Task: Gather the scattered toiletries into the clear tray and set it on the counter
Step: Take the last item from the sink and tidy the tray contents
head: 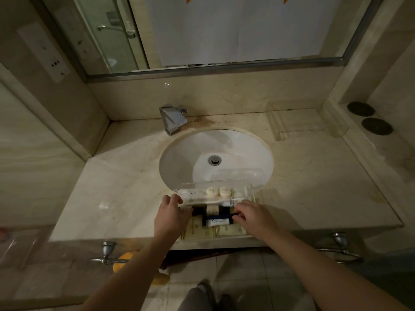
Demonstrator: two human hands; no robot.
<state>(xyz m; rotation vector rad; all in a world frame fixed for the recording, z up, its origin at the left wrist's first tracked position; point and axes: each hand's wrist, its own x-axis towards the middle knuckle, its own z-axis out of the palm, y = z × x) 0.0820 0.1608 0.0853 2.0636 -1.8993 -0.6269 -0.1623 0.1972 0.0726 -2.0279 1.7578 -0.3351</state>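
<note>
The clear tray (224, 186) sits at the front rim of the sink, tilted toward me. It holds two round soaps (219, 191) and white packets (190, 194). My left hand (173, 213) grips the tray's left end, thumb on its edge. My right hand (252, 217) pinches the end of a thin dark item (232, 215) just in front of the tray. Beneath it lie a blue-and-white tube (219, 221), a small cream bottle (212, 209) and beige sachets (194, 230) on the counter's front edge.
The white sink (235, 149) with its drain is right behind the tray, and the chrome faucet (171, 118) stands at its back left. A second clear acrylic holder (278, 129) stands at the back right. Two dark discs (368, 117) lie on the right ledge.
</note>
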